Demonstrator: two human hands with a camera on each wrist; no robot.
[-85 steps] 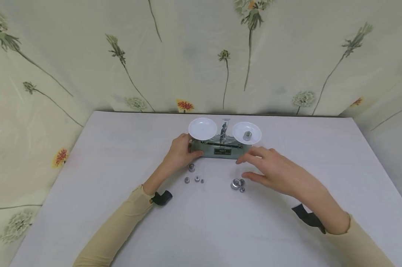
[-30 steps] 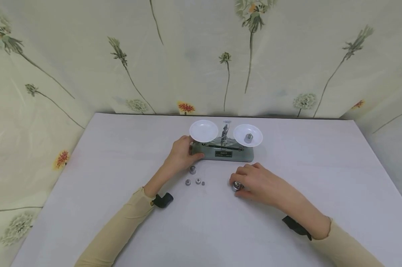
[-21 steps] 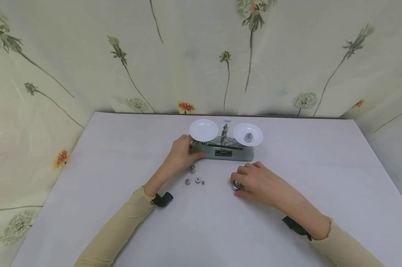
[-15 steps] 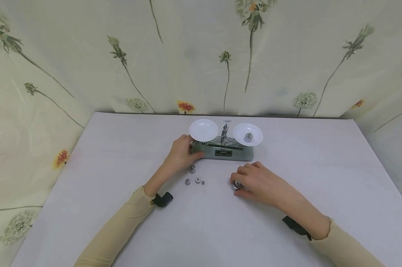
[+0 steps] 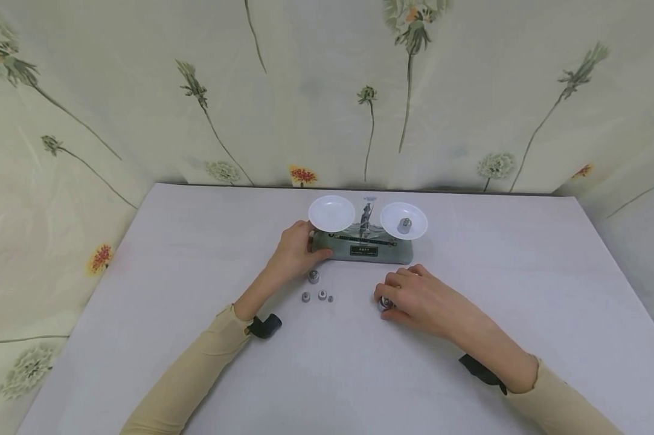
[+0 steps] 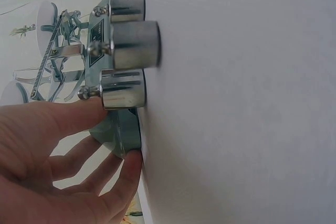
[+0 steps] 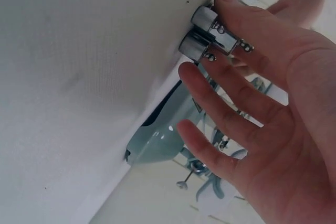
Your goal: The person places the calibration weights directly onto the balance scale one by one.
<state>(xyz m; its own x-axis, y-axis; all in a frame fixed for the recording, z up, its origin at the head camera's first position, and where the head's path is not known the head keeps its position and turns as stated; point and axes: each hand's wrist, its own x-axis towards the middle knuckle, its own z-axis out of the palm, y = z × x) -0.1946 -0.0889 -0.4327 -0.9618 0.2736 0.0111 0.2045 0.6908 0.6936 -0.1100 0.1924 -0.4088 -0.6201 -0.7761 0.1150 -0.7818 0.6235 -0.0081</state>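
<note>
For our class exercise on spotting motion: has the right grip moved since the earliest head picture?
Yes. Against the scale's base, the right grip has moved toward the person and slightly left, now at the metal weights.

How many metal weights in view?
8: one weight on the right pan of the scale, four weights on the table near the left hand, three weights clustered at the right hand, clearest in right wrist view. That hand may hide more.
</note>
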